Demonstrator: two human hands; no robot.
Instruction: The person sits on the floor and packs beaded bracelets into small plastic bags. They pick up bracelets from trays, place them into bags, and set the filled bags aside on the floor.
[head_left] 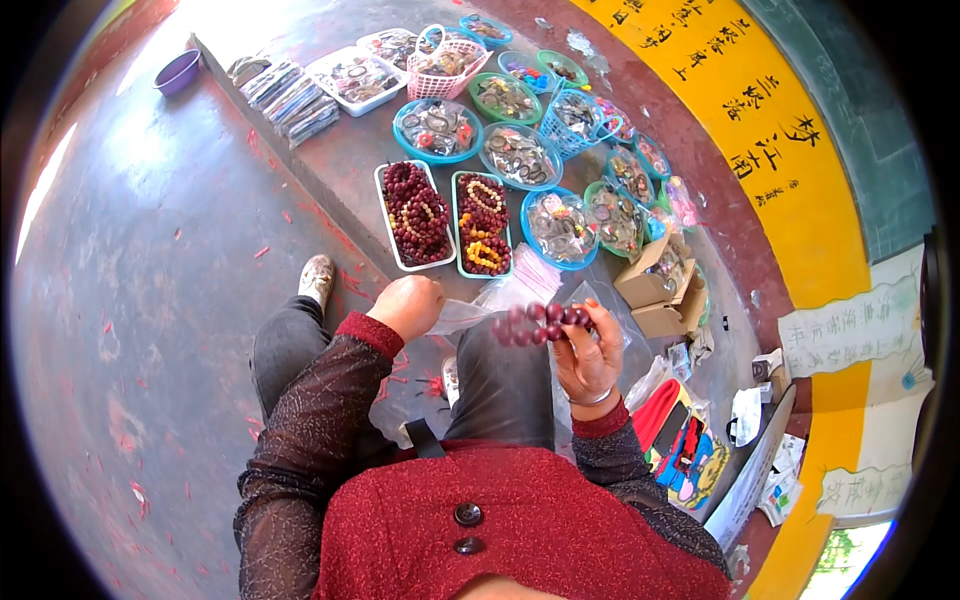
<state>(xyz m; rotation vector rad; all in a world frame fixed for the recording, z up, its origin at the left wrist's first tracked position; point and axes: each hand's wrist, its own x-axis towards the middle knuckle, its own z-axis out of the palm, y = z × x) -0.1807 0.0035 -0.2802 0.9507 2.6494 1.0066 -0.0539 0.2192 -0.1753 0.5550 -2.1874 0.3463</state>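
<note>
While the person sits in a dark red knitted top with black buttons (470, 515), dark grey trousers (505, 385) stretch out below the two hands. A silver-coloured bangle (597, 400) circles the right wrist. The right hand (590, 350) has its grip pinching a bracelet of round, glossy, dark red beads (540, 325) between thumb and fingers; the bracelet hangs above the thigh, its left end blurred. To the left and slightly farther, the left hand (408, 307) is curled, its grip closed on the edge of a clear plastic bag (460, 316), which reaches right toward the bracelet.

On the right, near the knee, lies a multicoloured printed bag with a red part (685, 450). Just beyond the hands, a stack of pale pink-striped plastic bags (530, 280) lies on the floor (150, 330). Past it, a white rectangular tray (383, 190) holds dark red bead strings, and a pale green rectangular tray (457, 240) just beside it holds dark red and yellow ones. To their right are a blue round basket (530, 250) of packets and an open brown cardboard box (645, 288). Farther off stand a pink plastic basket with a handle (425, 85) and, far left, a purple round basin (178, 74).
</note>
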